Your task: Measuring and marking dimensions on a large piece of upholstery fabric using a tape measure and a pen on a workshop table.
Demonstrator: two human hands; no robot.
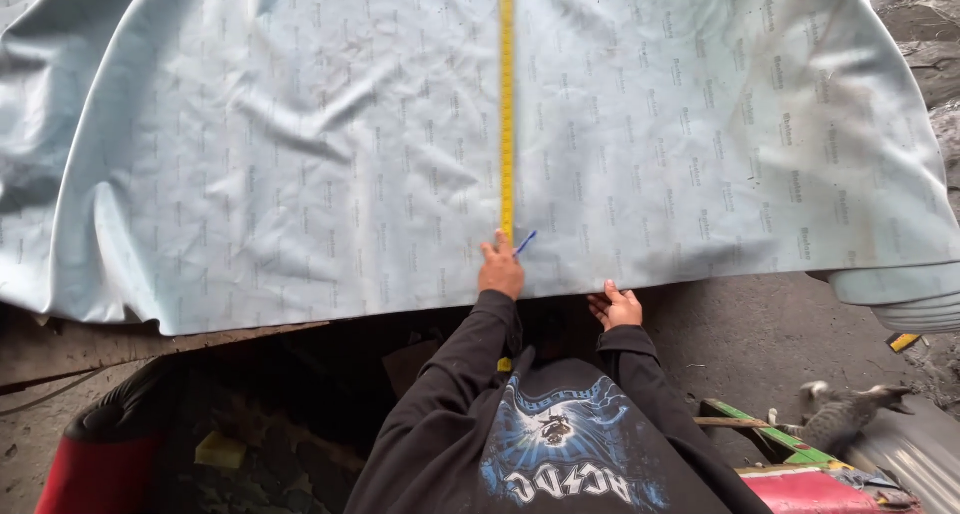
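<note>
Black sleeves lead to the left hand [501,269], closed on a blue pen [526,242] beside the yellow tape [507,104]; right hand [617,306], fingers spread, presses the pale sheet's [300,154] edge; keep the tape taut and straight while marking.

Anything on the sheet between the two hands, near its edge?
Head view: just bare pale blue sheet between left hand, holding a blue pen by the yellow tape, and right hand.

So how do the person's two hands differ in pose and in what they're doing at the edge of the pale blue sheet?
The left hand lies back up on the pale blue sheet, at the near end of the yellow measuring tape, with a blue pen beside it. The right hand is lower, at the sheet's near edge, fingers spread, with nothing in it. Both wear black sleeves.
</note>
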